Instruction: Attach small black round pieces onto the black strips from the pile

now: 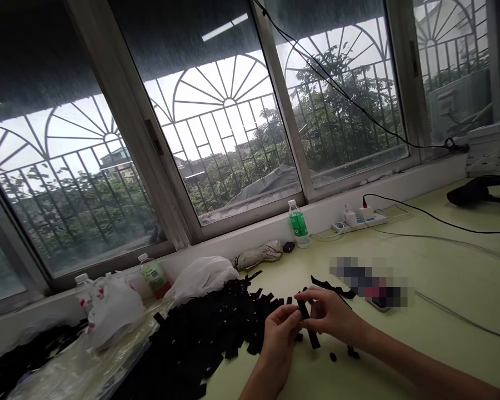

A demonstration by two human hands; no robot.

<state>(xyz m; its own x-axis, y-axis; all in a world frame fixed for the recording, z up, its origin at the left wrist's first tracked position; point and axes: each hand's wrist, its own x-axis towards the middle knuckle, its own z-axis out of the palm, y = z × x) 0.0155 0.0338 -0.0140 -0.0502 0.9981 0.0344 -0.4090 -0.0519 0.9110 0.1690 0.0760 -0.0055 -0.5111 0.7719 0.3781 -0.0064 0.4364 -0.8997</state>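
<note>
My left hand (282, 332) and my right hand (329, 314) meet over the table, both closed on one short black strip (312, 337). The strip slants down between them, its lower end hanging free; it looks like fabric or webbing. Left thumb and fingertips pinch its edge, while the right fingers and thumb grip it from the other side. Just left of my hands spreads a large pile of similar black strips (195, 328). Behind my right hand lie a few longer black pieces (333, 286). Small dark round bits (333, 357) rest on the table below.
A blurred phone-like object (379, 304) lies right of my hands. Along the window wall stand a green-labelled bottle (299, 225), a power strip (360, 223) with cables and a folded umbrella (259, 255). White plastic bags (114, 308) and another bottle (154, 276) are at the left.
</note>
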